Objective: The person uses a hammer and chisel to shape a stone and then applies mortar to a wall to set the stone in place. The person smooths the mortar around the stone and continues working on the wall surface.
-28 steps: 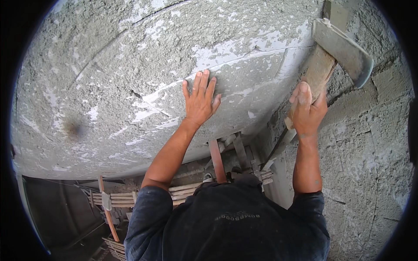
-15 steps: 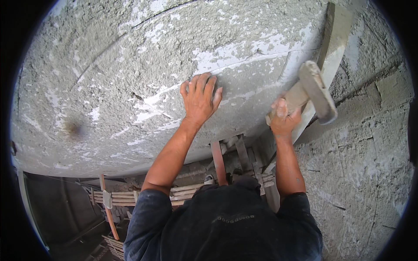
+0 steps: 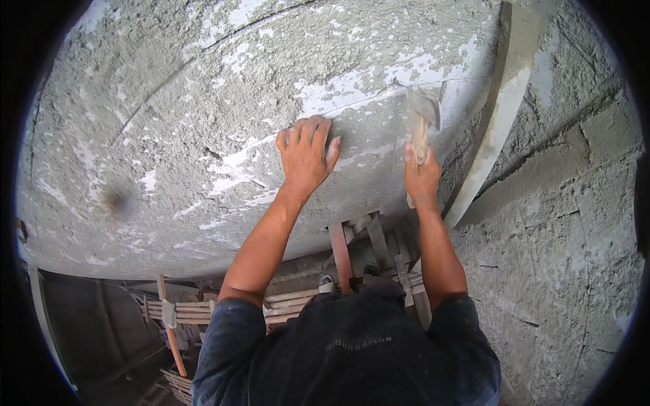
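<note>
- Here, the long pale strip (image 3: pixel 501 111) slants down on my right, its lower end just beside my right forearm, and I place everything else by it.
- My right hand (image 3: pixel 422 179) is left of the strip and apart from it, closed around the wooden handle of a hatchet (image 3: pixel 420 139).
- The hatchet is also left of the strip, handle upright in my view, head above my fist; the head is blurred, so I cannot tell whether its edge touches the surface.
- My left hand (image 3: pixel 303 157) is farther left of the strip, half open, fingers bent, fingertips against the rough grey concrete (image 3: pixel 169 115); I see nothing gripped in it.
- White patches (image 3: pixel 333 101) mark that concrete left of the strip, some just above my left fingertips.
- Right of the strip is a cracked grey wall (image 3: pixel 555 230).
- Lower than the strip and to its left, a reddish board (image 3: pixel 340 256) shows between my 2 forearms.
- Well apart from the strip, far to its lower left, an orange-brown post (image 3: pixel 174 342) crosses pale poles (image 3: pixel 195 314).
- My dark shirt (image 3: pixel 359 358) is below the strip's lower end.
</note>
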Motion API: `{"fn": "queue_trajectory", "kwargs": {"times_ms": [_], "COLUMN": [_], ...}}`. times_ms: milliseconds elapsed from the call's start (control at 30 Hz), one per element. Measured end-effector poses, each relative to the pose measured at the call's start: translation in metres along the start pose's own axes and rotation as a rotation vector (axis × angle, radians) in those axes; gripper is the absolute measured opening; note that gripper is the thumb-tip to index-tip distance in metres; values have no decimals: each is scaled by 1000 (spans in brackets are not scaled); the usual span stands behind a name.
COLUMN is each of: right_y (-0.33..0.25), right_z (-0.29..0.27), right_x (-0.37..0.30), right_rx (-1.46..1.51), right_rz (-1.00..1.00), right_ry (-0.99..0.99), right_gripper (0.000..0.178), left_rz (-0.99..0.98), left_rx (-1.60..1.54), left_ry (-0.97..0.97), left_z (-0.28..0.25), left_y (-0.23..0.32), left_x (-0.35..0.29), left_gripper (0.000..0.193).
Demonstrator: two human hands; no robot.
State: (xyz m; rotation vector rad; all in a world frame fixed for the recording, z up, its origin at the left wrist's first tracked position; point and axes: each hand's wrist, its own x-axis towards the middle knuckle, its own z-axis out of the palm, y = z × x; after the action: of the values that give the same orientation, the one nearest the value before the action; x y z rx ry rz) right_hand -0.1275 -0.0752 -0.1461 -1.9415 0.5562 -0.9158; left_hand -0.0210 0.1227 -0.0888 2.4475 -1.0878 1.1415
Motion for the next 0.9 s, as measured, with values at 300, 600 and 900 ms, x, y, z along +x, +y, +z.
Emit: {"fn": "queue_trajectory", "kwargs": {"times_ms": [300,600,900], "right_y": [23,76,96], "right_z": [-24,-41,-45], "right_x": [-9,-110,-176], "right_rx": [244,249,93], "right_rz": [249,421,430], "right_ry": [77,-143,-316], "right_gripper": [36,37,36], "left_rz": [-6,-548,-576], "left_rx": [-76,131,126], "left_ry": [-119,24,-139], "left_z": [-13,0,23], "left_y": [-5,-51,-61], "left_x": [-6,-150,-134], "left_gripper": [47,86,89]}}
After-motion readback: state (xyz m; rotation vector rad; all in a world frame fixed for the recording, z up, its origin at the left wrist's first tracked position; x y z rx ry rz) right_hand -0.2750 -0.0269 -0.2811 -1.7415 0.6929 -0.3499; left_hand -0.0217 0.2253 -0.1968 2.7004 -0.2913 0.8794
